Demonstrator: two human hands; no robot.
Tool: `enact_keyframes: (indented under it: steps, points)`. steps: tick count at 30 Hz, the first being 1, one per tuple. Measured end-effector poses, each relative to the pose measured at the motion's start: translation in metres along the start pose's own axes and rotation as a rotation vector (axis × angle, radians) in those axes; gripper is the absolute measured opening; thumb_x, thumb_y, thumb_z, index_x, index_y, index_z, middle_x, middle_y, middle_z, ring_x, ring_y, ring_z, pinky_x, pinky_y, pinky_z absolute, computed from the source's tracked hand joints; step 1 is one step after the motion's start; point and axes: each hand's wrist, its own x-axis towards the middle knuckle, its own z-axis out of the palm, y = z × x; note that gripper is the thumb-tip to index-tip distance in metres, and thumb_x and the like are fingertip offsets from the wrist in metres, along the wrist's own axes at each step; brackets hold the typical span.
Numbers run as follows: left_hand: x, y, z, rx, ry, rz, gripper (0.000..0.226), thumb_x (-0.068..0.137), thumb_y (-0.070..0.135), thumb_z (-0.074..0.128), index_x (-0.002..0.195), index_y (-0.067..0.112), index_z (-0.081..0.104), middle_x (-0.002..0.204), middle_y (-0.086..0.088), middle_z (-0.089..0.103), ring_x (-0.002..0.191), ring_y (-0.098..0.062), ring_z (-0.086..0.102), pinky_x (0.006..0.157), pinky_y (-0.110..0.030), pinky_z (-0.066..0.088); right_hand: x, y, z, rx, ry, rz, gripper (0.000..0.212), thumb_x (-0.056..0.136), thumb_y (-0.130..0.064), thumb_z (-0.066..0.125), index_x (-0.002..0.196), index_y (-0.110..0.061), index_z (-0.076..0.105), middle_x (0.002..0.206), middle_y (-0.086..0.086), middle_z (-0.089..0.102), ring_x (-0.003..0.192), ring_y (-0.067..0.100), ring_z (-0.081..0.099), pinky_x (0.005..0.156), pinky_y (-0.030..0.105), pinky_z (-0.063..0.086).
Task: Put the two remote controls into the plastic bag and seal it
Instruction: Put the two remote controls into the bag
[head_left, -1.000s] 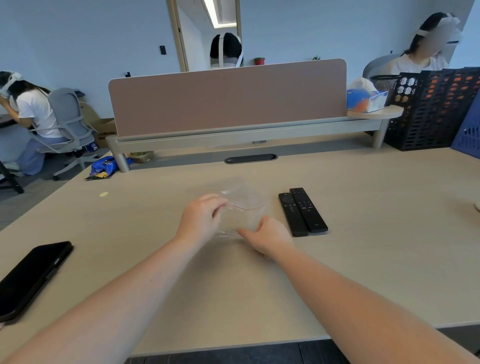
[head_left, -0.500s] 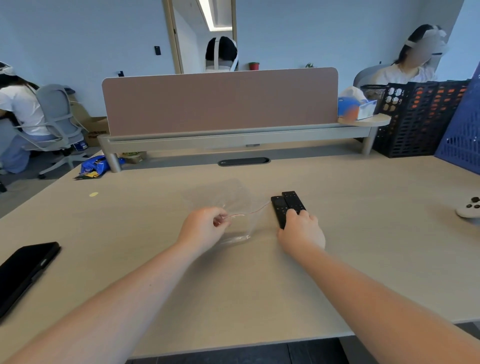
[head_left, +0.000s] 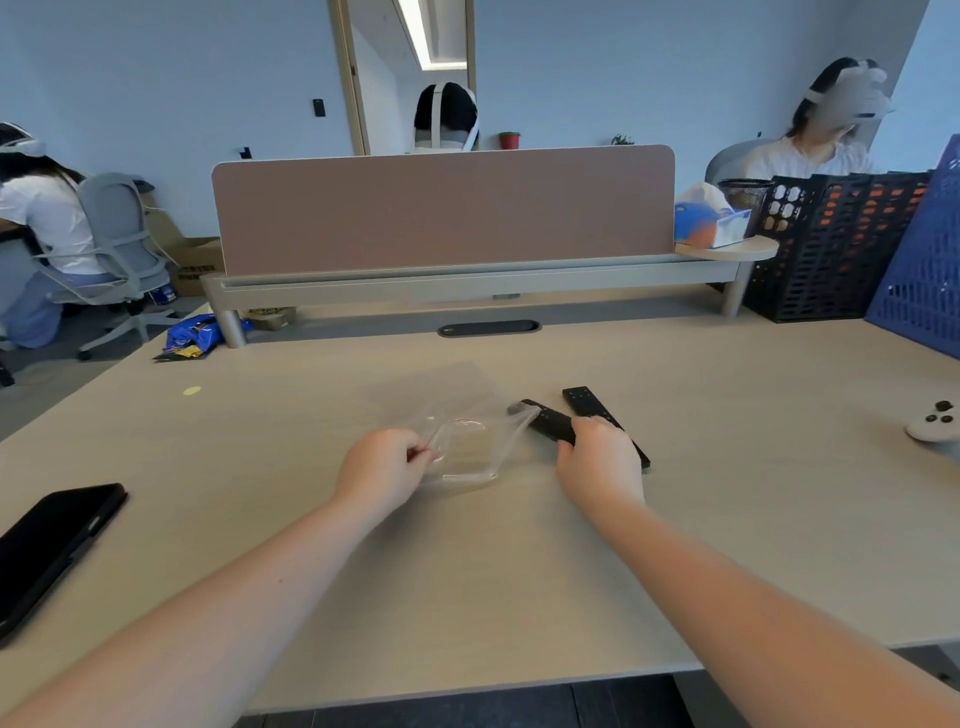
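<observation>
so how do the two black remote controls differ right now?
The left black remote control is gripped by the right hand and angled toward the clear plastic bag, its far tip at the bag's open mouth; the right black remote control lies flat on the beige table, partly hidden behind that hand. The left hand pinches the bag's edge. Both are slim, black and outside the bag.

The plastic bag (head_left: 470, 441) pinched in the left hand (head_left: 382, 470) was clear, with a thin red line at its mouth. Both remote controls, one (head_left: 545, 422) under the right hand (head_left: 600, 462) and the other (head_left: 592, 405) just beyond its fingers, were plain black. The desk (head_left: 467, 571) beneath both hands was pale beige wood-grain. Far left of the left hand, the phone (head_left: 49, 540) was glossy black.
</observation>
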Motion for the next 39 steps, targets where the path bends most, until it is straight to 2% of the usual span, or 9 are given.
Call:
enact_keyframes:
  steps: [4, 9, 13, 17, 22, 26, 30, 35, 39]
  points:
    - [0.009, 0.004, -0.004, 0.148, -0.017, -0.009, 0.036, 0.09, 0.031, 0.051, 0.058, 0.015, 0.053, 0.06, -0.004, 0.054, 0.065, -0.031, 0.051, 0.052, -0.03, 0.031, -0.003, -0.013, -0.021, 0.215, 0.168, -0.099, 0.017, 0.091, -0.01, 0.05, 0.096, 0.0, 0.062, 0.095, 0.013, 0.063, 0.084, 0.033, 0.057, 0.067, 0.033, 0.042]
    - [0.019, 0.008, -0.009, 0.234, -0.046, -0.035, 0.024, 0.089, 0.023, 0.053, 0.081, 0.005, 0.068, 0.088, -0.016, 0.07, 0.085, -0.036, 0.062, 0.062, -0.032, 0.039, -0.02, -0.031, -0.053, 0.418, 0.225, -0.211, 0.022, 0.091, -0.013, 0.056, 0.11, -0.005, 0.064, 0.097, 0.01, 0.068, 0.09, 0.029, 0.061, 0.083, 0.038, 0.05]
    - [0.025, 0.005, -0.01, 0.244, -0.048, -0.096, 0.021, 0.088, 0.021, 0.057, 0.085, 0.003, 0.068, 0.093, -0.018, 0.07, 0.09, -0.037, 0.062, 0.064, -0.032, 0.041, -0.037, -0.034, -0.062, 0.447, 0.262, -0.307, 0.022, 0.089, -0.01, 0.06, 0.11, -0.007, 0.066, 0.093, 0.004, 0.069, 0.087, 0.026, 0.061, 0.081, 0.035, 0.05]
    - [0.027, 0.006, -0.011, 0.244, -0.016, -0.098, 0.025, 0.089, 0.024, 0.055, 0.091, 0.004, 0.069, 0.093, -0.019, 0.07, 0.092, -0.037, 0.062, 0.071, -0.034, 0.047, -0.045, -0.031, -0.054, 0.408, 0.224, -0.365, 0.023, 0.086, -0.011, 0.064, 0.108, -0.006, 0.068, 0.098, 0.006, 0.071, 0.091, 0.024, 0.063, 0.082, 0.021, 0.043]
    - [0.025, 0.011, -0.014, 0.155, 0.098, -0.023, 0.021, 0.091, 0.017, 0.049, 0.087, 0.015, 0.07, 0.089, -0.014, 0.068, 0.083, -0.036, 0.058, 0.063, -0.035, 0.043, -0.041, -0.024, -0.02, 0.258, 0.069, -0.364, 0.019, 0.088, -0.017, 0.059, 0.099, -0.006, 0.068, 0.09, 0.009, 0.067, 0.088, 0.029, 0.059, 0.077, 0.038, 0.049]
    - [0.018, 0.014, -0.009, 0.122, 0.166, 0.149, 0.021, 0.091, 0.017, 0.047, 0.088, 0.016, 0.067, 0.087, -0.007, 0.065, 0.08, -0.03, 0.054, 0.059, -0.03, 0.033, -0.036, -0.025, -0.006, 0.219, 0.029, -0.332, 0.018, 0.091, -0.02, 0.053, 0.096, -0.008, 0.065, 0.087, 0.008, 0.062, 0.078, 0.024, 0.049, 0.066, 0.033, 0.041]
    - [0.012, 0.019, -0.002, 0.006, 0.128, 0.312, 0.024, 0.093, 0.024, 0.047, 0.094, 0.016, 0.07, 0.089, -0.007, 0.072, 0.087, -0.032, 0.062, 0.064, -0.033, 0.045, -0.032, -0.024, 0.006, 0.225, 0.043, -0.292, 0.019, 0.092, -0.022, 0.053, 0.089, -0.005, 0.061, 0.083, 0.01, 0.06, 0.072, 0.019, 0.039, 0.061, 0.029, 0.031]
    - [0.008, 0.025, 0.003, -0.006, 0.069, 0.37, 0.041, 0.083, 0.036, 0.035, 0.089, 0.016, 0.07, 0.083, -0.011, 0.073, 0.079, -0.034, 0.061, 0.065, -0.037, 0.049, -0.032, -0.023, 0.024, 0.154, 0.078, -0.284, 0.023, 0.093, -0.024, 0.053, 0.094, -0.003, 0.061, 0.092, 0.011, 0.062, 0.085, 0.03, 0.053, 0.061, 0.029, 0.032]
    - [0.004, 0.031, 0.003, -0.012, 0.046, 0.379, 0.036, 0.085, 0.036, 0.04, 0.087, 0.018, 0.07, 0.079, -0.011, 0.073, 0.075, -0.035, 0.061, 0.061, -0.037, 0.047, -0.031, -0.032, 0.033, 0.017, 0.018, -0.287, 0.027, 0.068, -0.026, 0.082, 0.067, -0.008, 0.062, 0.067, 0.007, 0.064, 0.061, 0.028, 0.061, 0.042, 0.024, 0.037]
